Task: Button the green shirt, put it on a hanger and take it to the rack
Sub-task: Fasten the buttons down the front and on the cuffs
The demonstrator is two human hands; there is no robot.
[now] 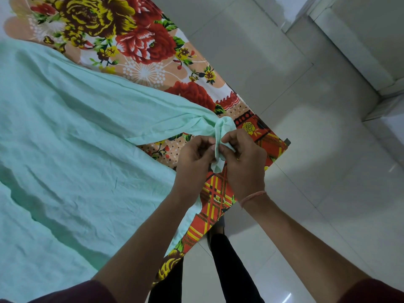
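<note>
The pale green shirt (72,154) lies spread over the bed, filling the left of the head view. One sleeve (166,114) runs right toward the bed's corner and ends in a bunched cuff (219,145). My left hand (193,162) and my right hand (244,162) both pinch this cuff between thumbs and fingers, just above the bed's edge. The button itself is hidden by my fingers. No hanger or rack is in view.
A floral bedsheet (140,40) in red, yellow and orange covers the bed, with a checked border (216,193) at its edge. White floor tiles (306,127) lie to the right. My legs in dark trousers (229,265) stand by the bed.
</note>
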